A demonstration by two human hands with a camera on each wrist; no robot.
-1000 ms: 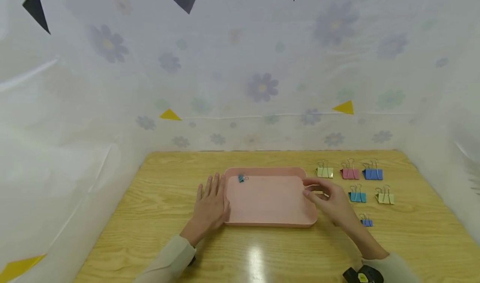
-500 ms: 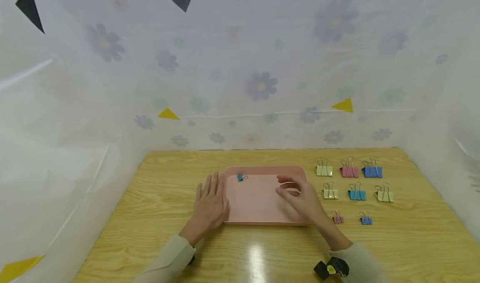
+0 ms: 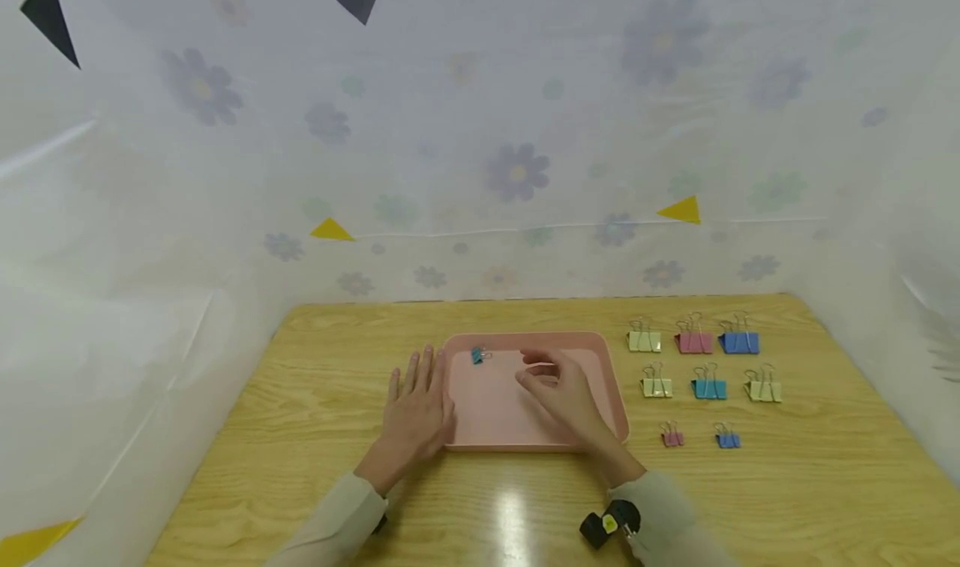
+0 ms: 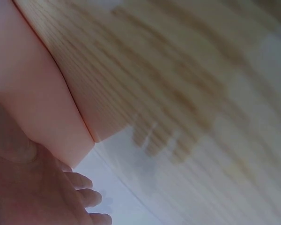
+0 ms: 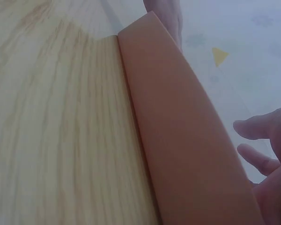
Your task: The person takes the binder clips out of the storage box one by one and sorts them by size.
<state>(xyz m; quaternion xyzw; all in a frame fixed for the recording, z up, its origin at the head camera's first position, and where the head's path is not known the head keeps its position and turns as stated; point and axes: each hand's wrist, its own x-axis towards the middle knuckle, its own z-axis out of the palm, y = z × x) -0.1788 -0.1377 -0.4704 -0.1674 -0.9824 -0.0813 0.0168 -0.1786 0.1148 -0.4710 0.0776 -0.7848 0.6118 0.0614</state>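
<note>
A pink rectangular tray [image 3: 534, 448] lies on the wooden table, with a small teal binder clip [image 3: 477, 356] in its back left corner. My left hand [image 3: 414, 408] lies along the tray's left side, fingers straight and pointing away from me. Over the middle of the tray is my right hand [image 3: 558, 392], its fingers bent and thumb apart from them, nothing between them. In the right wrist view, the thumb and a finger [image 5: 260, 159] show above the tray's front wall [image 5: 178, 126]. The left wrist view shows the left hand [image 4: 28, 173] against the tray wall [image 4: 47, 103].
Right of the tray, binder clips stand in rows: pale yellow [image 3: 645, 341], pink [image 3: 695, 343] and blue [image 3: 740, 343] at the back; teal [image 3: 709, 389] between two yellow ones in the middle; small pink [image 3: 673, 439] and small blue [image 3: 728, 441] in front. A flowered sheet [image 3: 450, 133] hangs behind.
My right hand has moved left from the tray's right rim to over its middle, uncovering a yellow clip and the small pink clip. My left hand has stayed beside the tray.
</note>
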